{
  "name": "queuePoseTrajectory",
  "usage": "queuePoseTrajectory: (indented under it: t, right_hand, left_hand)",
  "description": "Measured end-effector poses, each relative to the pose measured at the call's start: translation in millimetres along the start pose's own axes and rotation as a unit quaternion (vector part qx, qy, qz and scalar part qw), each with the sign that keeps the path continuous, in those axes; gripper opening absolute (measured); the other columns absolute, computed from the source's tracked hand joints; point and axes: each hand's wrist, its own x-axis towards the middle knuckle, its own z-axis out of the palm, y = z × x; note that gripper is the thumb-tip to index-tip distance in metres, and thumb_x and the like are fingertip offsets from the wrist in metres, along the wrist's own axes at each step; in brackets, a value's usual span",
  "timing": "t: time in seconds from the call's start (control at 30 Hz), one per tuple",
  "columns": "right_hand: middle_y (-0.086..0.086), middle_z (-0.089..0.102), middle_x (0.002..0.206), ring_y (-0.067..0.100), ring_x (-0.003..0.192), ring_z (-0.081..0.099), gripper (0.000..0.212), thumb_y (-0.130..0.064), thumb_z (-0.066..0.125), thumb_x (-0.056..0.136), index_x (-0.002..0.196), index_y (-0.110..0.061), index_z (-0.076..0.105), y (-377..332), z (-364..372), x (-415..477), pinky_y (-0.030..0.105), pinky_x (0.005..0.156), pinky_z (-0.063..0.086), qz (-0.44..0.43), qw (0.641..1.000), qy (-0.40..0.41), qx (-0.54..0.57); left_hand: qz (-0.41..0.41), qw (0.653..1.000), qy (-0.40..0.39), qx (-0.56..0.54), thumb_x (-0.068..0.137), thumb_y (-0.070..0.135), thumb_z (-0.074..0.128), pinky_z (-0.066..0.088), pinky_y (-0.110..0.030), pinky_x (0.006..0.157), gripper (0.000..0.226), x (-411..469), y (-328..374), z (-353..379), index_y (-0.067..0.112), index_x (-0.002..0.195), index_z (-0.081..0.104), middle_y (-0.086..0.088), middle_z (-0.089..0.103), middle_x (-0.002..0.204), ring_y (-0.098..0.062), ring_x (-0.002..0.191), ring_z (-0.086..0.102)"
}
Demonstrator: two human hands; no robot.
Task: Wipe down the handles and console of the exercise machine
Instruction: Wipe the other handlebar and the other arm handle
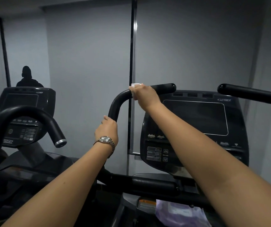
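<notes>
Far to the left of the left hand stands a neighbouring machine (24, 112). Its curved black bar (33, 113) ends in a silver-ringed cap (60, 142), with open air between that cap and the hand. Behind it a dark silhouette of a person (27, 77) shows against the grey wall.

The left hand (106, 130), with a metal watch (106, 140) at the wrist, grips the rising part of the left handle (116, 102), fingers curled round the tube. Above this hand the handle bends rightward, and that stretch of the bend is bare up to the right hand.

The right hand (142, 95) sits on top of the bend, fingers wrapped over the bar and clamping a white cloth (135, 86) against it. A corner of cloth pokes out at the hand's upper left edge. A vertical dark strip (133, 46) on the wall runs down just behind the knuckles. Right of this hand a short length of handle lies uncovered, ending in a rounded tip (171, 87).

Below and to the right of the right hand is the console (195, 118), with its dark screen and, near its lower left edge, a button pad (157, 154). Beyond the tip there is a clear gap above the console's top edge before the right handle (246, 92) begins and runs off the picture's right side. Under the right forearm lies a pale purple bag (180, 213).
</notes>
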Motion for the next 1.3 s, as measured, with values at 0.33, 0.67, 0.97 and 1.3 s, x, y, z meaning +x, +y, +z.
queuePoseTrajectory:
  t: [0.33,0.67,0.97,1.3]
  right_hand:
    - [0.005,0.057,0.081,0.024,0.069,0.052,0.022,0.009,0.044,0.081,0.083,-0.012,0.051,58,-20,-22,0.033,0.057,0.04,0.049,0.998,-0.006,-0.032]
    - [0.005,0.06,0.086,0.022,0.072,0.051,0.014,-0.001,0.046,0.089,0.095,-0.009,0.056,55,-17,-16,0.031,0.057,0.034,0.021,0.997,-0.005,-0.068]
    - [0.0,0.073,0.084,0.024,0.068,0.066,0.032,0.007,0.049,0.08,0.096,-0.01,0.07,102,-32,-43,0.023,0.075,0.053,0.193,0.974,0.049,0.103]
    - [0.0,0.062,0.076,0.009,0.065,0.059,0.01,0.001,0.066,0.082,0.091,-0.001,0.069,45,-9,-38,0.02,0.067,0.05,0.518,0.54,0.279,0.602]
  left_hand:
    - [-0.019,0.994,0.107,0.003,0.093,0.011,0.054,0.054,-0.036,0.071,0.072,1,15,12,-0.009,0.145,0.009,-0.02,0.052,0.122,-0.029,0.102,0.06]
    - [-0.04,0.994,0.103,0.022,0.091,0.001,0.048,0.054,-0.032,0.069,0.068,2,24,13,-0.012,0.144,0.008,-0.022,0.053,0.12,-0.028,0.099,0.06]
    - [-0.033,0.993,0.11,0.019,0.09,0.002,0.05,0.054,-0.032,0.069,0.07,0,22,12,-0.01,0.145,0.008,-0.021,0.053,0.12,-0.027,0.099,0.061]
    - [-0.033,0.993,0.115,0.018,0.092,0.001,0.046,0.054,-0.031,0.07,0.067,2,21,14,-0.01,0.145,0.007,-0.019,0.054,0.119,-0.025,0.099,0.06]
